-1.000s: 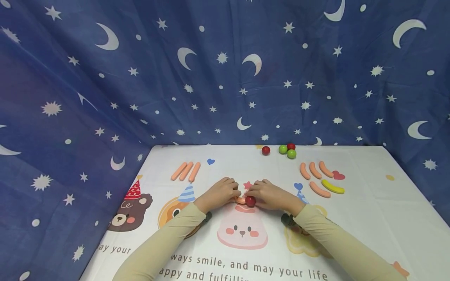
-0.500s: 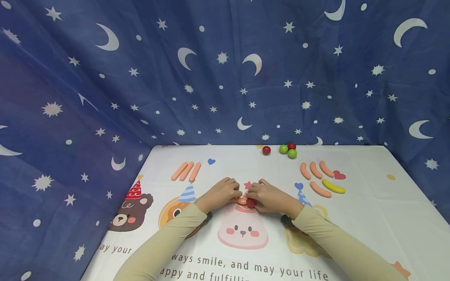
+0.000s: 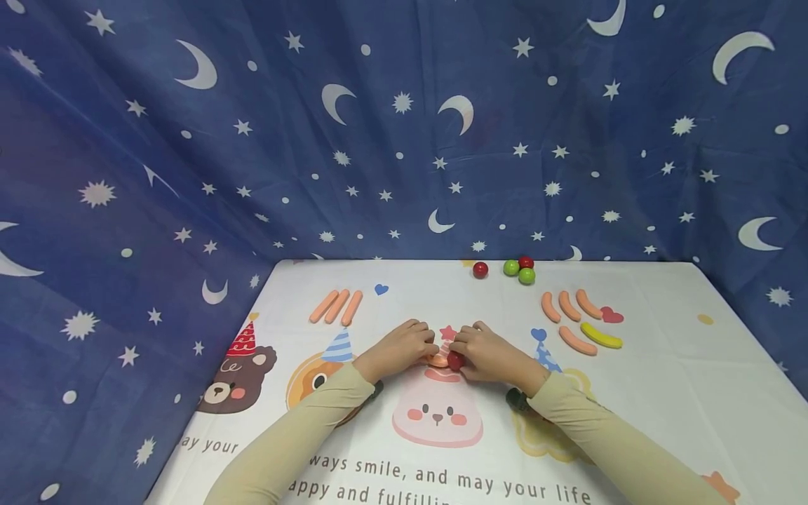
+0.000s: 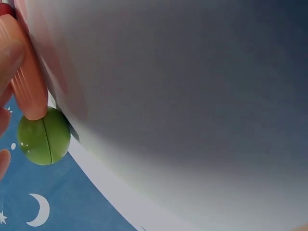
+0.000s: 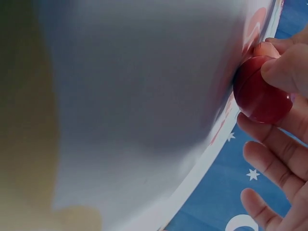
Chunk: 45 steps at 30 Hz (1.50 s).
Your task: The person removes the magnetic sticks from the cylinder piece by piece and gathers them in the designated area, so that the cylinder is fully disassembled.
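Over the pink printed figure, both hands meet low at the table. With its thumb and fingers, my left hand pinches a peach-coloured toy sausage. A green ball with a seam line touches the sausage's end in the left wrist view; in the head view the left hand hides it. My right hand pinches a glossy red ball between thumb and fingers, its other fingers spread loosely. That red ball sits against the sausage's other end, seen in the head view between the hands.
Three straight sausages lie at the back left. Several curved sausages and a yellow banana-shaped piece lie at the right. Along the back edge rest a lone red ball, two green balls and another red ball.
Both hands stay at nearly the same place, still holding the sausage and the red ball. The right fingers and red ball shift very slightly; the head view also drifts a little.
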Motion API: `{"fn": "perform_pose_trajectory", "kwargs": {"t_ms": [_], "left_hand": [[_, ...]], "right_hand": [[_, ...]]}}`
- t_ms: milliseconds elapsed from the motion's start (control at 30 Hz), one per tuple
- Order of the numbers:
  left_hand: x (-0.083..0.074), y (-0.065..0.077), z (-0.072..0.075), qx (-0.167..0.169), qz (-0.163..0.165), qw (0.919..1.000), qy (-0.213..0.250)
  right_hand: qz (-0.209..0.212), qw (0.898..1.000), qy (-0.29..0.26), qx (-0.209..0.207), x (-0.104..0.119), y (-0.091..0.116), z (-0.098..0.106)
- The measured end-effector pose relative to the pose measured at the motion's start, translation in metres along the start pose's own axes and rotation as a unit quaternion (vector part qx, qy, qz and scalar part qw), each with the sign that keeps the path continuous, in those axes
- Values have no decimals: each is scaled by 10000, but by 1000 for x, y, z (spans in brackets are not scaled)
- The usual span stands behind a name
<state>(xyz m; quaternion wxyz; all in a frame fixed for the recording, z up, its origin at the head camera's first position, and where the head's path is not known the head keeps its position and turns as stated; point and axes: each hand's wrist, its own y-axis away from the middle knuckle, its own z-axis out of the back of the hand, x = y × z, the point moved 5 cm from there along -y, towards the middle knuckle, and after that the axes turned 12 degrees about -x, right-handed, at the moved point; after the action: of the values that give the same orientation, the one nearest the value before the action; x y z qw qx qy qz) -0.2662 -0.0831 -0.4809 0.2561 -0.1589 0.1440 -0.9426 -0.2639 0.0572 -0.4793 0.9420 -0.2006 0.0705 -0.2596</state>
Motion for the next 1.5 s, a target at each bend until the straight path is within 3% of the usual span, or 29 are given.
{"fn": "perform_pose_trajectory", "kwargs": {"t_ms": [667, 933, 1200, 1500], "left_hand": [[-2, -3, 0, 103, 50, 9999, 49], [-3, -4, 1, 97, -6, 9998, -175], [-2, 0, -2, 232, -41, 9996, -159], [-1, 0, -1, 129, -132, 9998, 21]], "right_hand": [[-830, 9959, 337, 159, -5, 0, -1], [-910, 9958, 122, 61, -7, 0, 0], [-551, 9945, -836, 318, -8, 9, -2], [63, 9955, -907, 262, -1, 8, 0]]}}
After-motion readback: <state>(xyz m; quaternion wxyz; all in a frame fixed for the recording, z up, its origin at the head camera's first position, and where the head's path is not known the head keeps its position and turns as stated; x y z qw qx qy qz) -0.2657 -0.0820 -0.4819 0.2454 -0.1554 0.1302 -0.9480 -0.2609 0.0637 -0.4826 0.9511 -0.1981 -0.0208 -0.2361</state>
